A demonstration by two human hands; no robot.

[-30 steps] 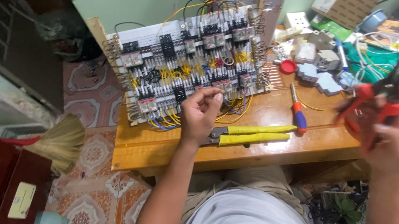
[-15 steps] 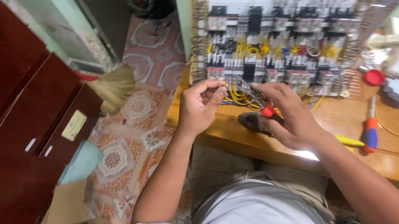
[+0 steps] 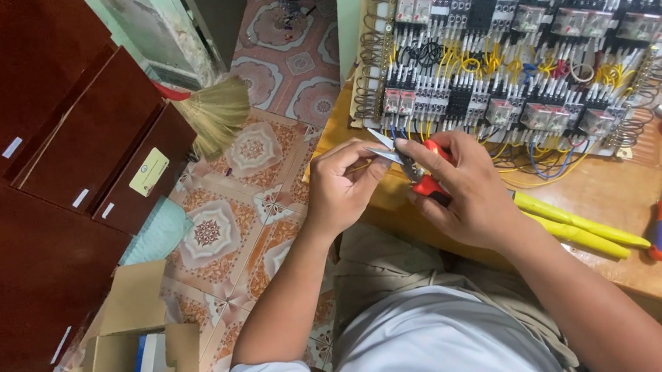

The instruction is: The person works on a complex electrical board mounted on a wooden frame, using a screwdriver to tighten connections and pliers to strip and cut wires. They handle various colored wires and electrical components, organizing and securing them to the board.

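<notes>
Trimming a wire end at the bench edge: my right hand (image 3: 465, 191) is clenching the red-handled cutters (image 3: 421, 170), blades at the thin wire (image 3: 363, 165) my left hand (image 3: 343, 179) is pinching, just below the relay panel (image 3: 525, 67). Next, I judge, I'm needing a steady squeeze while keeping the wire taut.

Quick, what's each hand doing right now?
Left hand: closed, pinching a thin wire.
Right hand: closed on red-handled cutters, blades at the wire.
</notes>
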